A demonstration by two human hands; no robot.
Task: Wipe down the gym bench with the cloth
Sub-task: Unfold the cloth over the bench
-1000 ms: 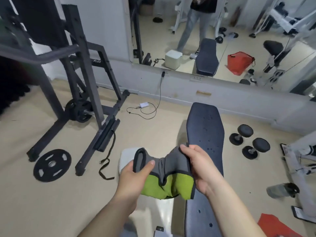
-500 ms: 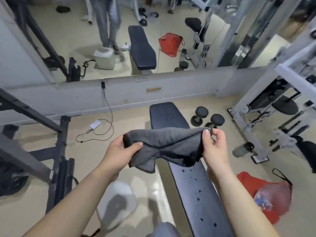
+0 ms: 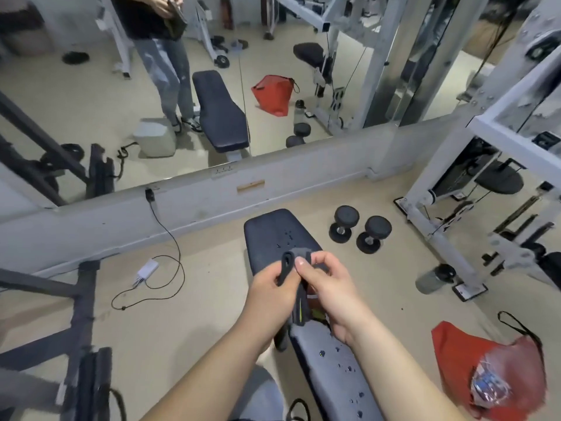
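**Fig. Readying the cloth over the bench**

Centre of frame: your left hand [image 3: 270,291] and right hand [image 3: 332,288] each pinch the bunched dark grey cloth with green lining [image 3: 293,259], held over the long black padded gym bench [image 3: 267,238]. Gather the cloth into a flat pad first. Then wipe lengthwise in overlapping strokes, covering the wet-looking spots [image 3: 342,366] at lower centre

Cannot see most of the cloth [image 3: 298,253], bunched between left hand [image 3: 269,296] and right hand [image 3: 331,294]. Cannot see the bench [image 3: 270,235] middle beneath them, nor its near end past the bottom edge. Cannot make out blurred contents of the red bag [image 3: 452,350].
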